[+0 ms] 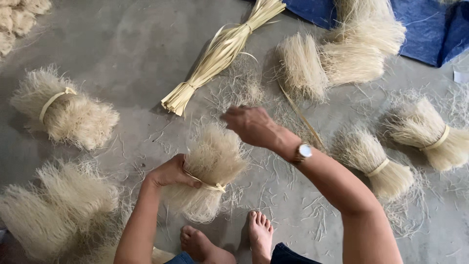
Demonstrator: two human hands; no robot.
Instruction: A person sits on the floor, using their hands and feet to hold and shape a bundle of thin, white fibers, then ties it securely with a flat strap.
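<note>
On a bare grey concrete floor (137,44) strewn with loose strands, a person's left hand (172,172) closes its grip on the waist of a pale fibre bundle (212,168) bound by a thin tie strip (207,185), just above two bare feet (227,239). The right hand (251,124), a wristwatch (303,151) on its wrist, hovers over the bundle's top, fingers loosely curled and holding nothing visible. Tied bundles ring the spot; a sheaf of flat palm strips (220,54) lies beyond. A blue tarp (439,29) edges the far corner.
</note>
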